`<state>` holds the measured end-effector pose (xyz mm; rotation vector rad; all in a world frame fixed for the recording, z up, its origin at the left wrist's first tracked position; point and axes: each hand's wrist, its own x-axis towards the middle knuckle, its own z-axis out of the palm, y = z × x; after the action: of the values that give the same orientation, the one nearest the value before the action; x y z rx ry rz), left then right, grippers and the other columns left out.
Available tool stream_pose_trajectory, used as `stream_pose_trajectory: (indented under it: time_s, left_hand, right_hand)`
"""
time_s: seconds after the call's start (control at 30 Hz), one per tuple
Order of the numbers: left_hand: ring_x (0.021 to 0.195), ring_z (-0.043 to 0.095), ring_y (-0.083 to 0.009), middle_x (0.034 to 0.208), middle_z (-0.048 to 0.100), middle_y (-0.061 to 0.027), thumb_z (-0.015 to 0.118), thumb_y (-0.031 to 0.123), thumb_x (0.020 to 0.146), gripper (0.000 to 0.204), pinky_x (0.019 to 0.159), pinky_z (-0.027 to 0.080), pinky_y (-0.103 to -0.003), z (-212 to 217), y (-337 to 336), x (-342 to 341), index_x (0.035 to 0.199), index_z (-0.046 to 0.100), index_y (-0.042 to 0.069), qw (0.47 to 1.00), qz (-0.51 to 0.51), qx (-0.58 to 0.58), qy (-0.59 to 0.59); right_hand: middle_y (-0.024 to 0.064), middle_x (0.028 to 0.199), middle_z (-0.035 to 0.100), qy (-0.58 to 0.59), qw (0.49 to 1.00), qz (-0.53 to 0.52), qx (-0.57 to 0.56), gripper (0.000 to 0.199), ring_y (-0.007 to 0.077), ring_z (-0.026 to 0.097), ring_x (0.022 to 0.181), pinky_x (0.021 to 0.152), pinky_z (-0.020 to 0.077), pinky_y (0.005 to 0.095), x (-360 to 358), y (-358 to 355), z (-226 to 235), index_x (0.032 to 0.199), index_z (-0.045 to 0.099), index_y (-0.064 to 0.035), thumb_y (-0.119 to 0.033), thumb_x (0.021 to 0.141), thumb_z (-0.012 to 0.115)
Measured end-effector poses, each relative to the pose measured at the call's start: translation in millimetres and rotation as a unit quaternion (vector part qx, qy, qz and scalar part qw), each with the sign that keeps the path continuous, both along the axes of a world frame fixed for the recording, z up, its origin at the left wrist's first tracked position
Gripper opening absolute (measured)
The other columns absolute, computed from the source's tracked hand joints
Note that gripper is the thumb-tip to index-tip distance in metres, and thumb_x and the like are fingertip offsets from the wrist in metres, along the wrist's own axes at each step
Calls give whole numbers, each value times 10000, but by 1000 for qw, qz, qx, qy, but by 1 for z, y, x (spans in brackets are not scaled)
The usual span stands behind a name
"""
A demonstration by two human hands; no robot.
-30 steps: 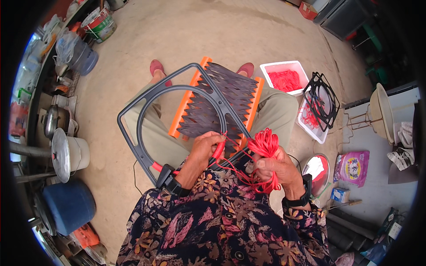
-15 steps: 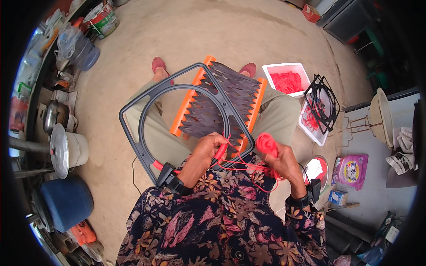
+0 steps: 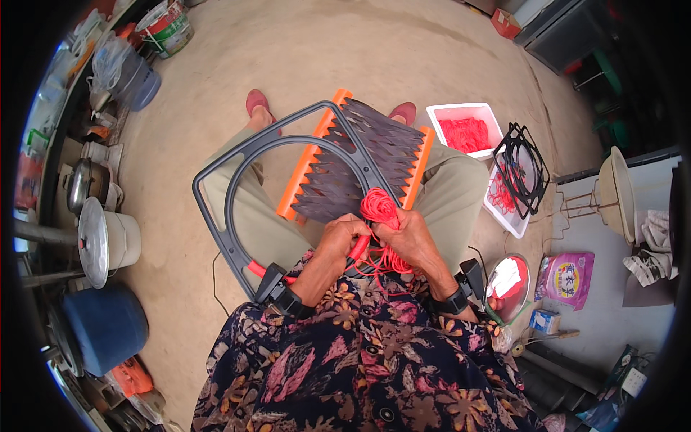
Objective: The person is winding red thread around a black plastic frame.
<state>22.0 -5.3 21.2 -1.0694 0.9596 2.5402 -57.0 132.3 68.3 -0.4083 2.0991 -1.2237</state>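
A dark grey square frame with a round inner ring lies tilted across my lap. Red cord is wrapped round part of the ring nearest me, making a red section. My left hand is closed, its fingers pinching the ring at this wrapped part. Just to the right, my right hand grips a bundle of red cord, whose looped end sticks out above the fist. Loose strands hang below between my hands. My right fingertips are partly hidden by the cord.
Under the frame rests an orange-railed rack strung with dark zigzag strips. To the right stand a white box of red cord and a white tray with black frames. A lidded pot and blue bucket are at left.
My right hand has moved left with the cord bundle, from out at the right to close beside my left hand. The left hand and the frame have stayed nearly still.
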Motion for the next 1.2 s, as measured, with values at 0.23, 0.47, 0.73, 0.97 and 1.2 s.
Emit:
stream_pose_trajectory:
  time_s: [0.23,0.47,0.73,0.97,1.2]
  left_hand:
    - [403,507,-216,561,507,-100,581,30,750,96,327,372,-343,-7,-3,7,812,560,-40,1000,-3,-3,-10]
    - [404,510,-215,549,505,-97,595,43,756,101,318,367,-339,-12,-2,7,801,576,-45,999,-14,24,-19]
    - [404,515,-215,578,527,-102,600,39,754,111,318,369,-340,-9,-2,5,827,589,-44,999,-12,3,-35]
    - [405,510,-203,605,551,-118,601,44,756,194,331,375,-336,-21,7,3,914,612,-68,999,28,33,6]
    - [502,568,-228,722,609,-143,556,149,840,186,410,439,-345,-16,-9,9,918,580,-19,994,-89,50,39]
  right_hand:
    - [-8,652,555,-227,971,-25,-69,38,75,511,559,526,417,218,-6,3,-24,841,610,-31,-38,805,600]
    - [-21,684,556,-246,957,-117,-97,103,60,499,567,520,402,210,-3,17,-8,935,634,-18,-73,847,634]
    - [-34,660,570,-155,983,-56,-82,81,47,476,550,516,376,207,20,13,0,834,649,-36,-112,837,677]
    - [-34,560,465,-375,894,-26,-245,96,54,418,467,446,345,227,5,-5,43,776,575,-45,-70,810,661]
    - [-40,547,435,-343,905,-56,-246,79,40,395,449,416,304,205,-8,25,46,854,567,-23,-47,824,636]
